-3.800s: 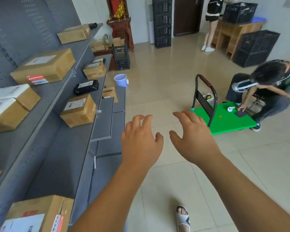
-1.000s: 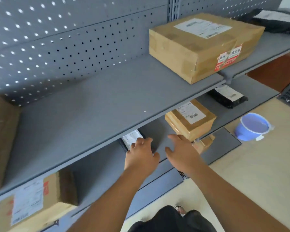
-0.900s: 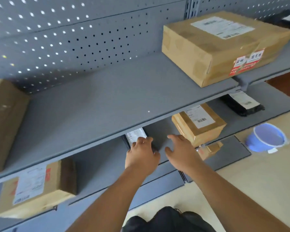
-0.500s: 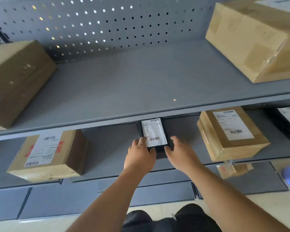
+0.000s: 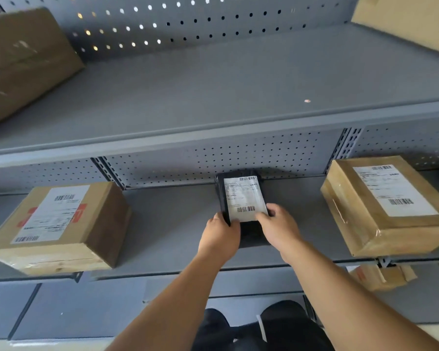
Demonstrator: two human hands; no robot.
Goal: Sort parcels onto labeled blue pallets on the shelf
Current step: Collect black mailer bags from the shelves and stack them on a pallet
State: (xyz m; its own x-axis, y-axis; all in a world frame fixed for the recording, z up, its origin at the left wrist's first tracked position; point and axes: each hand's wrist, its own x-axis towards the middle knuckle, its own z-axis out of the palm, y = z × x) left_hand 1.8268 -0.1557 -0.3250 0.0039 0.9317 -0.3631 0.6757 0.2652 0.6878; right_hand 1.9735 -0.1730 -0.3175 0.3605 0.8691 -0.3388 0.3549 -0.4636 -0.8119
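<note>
A small black parcel [image 5: 242, 196] with a white barcode label lies on the middle grey shelf [image 5: 173, 224], its far end near the perforated back panel. My left hand [image 5: 219, 238] grips its near left corner, thumb on the label's edge. My right hand [image 5: 279, 228] grips the near right corner, fingers curled over the label. The parcel's near end is hidden behind my hands. No blue pallet shows in this view.
A cardboard box [image 5: 58, 226] with a red-marked label sits left of the black parcel, another labelled box [image 5: 388, 203] to its right. The upper shelf [image 5: 213, 92] holds a brown box [image 5: 23, 59] at far left and a box corner [image 5: 416, 19] at far right.
My head has dropped and come closer, so the middle shelf now shows in full. Both hands have moved in from hovering at the parcel's near end and now grip its corners.
</note>
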